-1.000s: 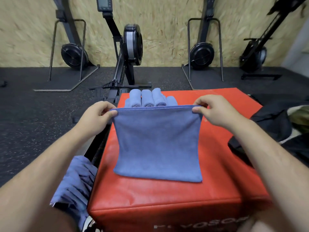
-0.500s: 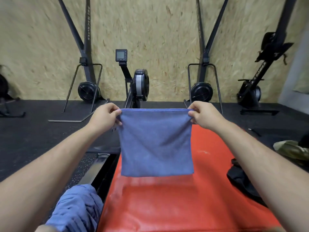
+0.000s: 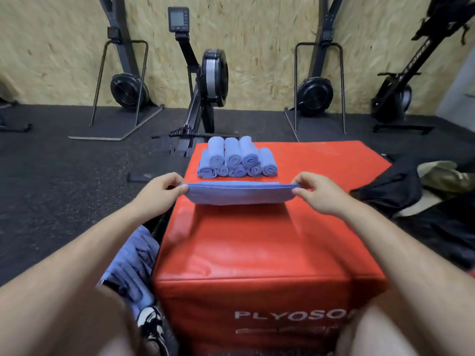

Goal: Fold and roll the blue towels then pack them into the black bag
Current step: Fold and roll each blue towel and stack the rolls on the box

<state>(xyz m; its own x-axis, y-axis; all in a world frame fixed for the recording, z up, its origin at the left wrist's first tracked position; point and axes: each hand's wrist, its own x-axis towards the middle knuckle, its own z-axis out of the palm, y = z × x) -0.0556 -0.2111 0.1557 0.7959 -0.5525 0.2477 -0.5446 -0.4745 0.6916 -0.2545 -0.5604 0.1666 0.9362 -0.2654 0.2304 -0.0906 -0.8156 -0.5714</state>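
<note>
the left hand (image 3: 160,190) and right hand (image 3: 314,192) each pinch one end of a folded blue towel (image 3: 239,195), held taut just above the red box (image 3: 270,247), near the stack of rolls (image 3: 237,160). each grip is closed on a corner. the cloth looks light, soft and limp, so it likely sags unless held at both ends. the black bag (image 3: 393,191) lies right of the box; more towels (image 3: 133,260) wait at its left.

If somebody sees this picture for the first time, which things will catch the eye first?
The big red box fills the middle. Above it, the left hand and right hand each pinch one end of a blue towel. Behind that, a stack of rolled towels sits at the box's far edge.
</note>
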